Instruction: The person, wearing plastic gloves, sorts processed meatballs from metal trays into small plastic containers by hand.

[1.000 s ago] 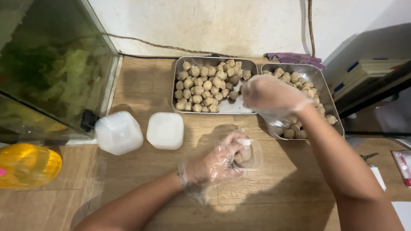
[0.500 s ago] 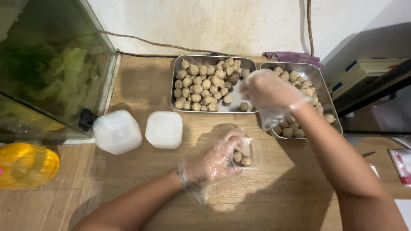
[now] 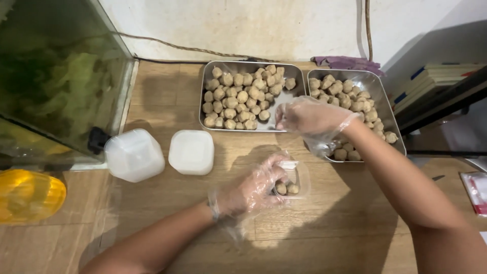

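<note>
Head view: left hand [image 3: 253, 190], in a clear plastic glove, grips the small clear container [image 3: 294, 180] on the wooden table [image 3: 167, 213]; two brown balls [image 3: 286, 189] lie inside it. Right hand [image 3: 309, 117], also gloved, hovers over the near edge of the left metal tray [image 3: 208, 71], fingers curled; whether it holds a ball cannot be told. Right tray [image 3: 390, 119] beside it also holds balls.

At lower centre the gloved left hand [image 3: 253, 190] steadies a small clear container [image 3: 294, 178] holding two meatballs. At centre right the gloved right hand [image 3: 307, 117] hovers between two steel trays [image 3: 203, 96] of meatballs [image 3: 238, 99].
</note>
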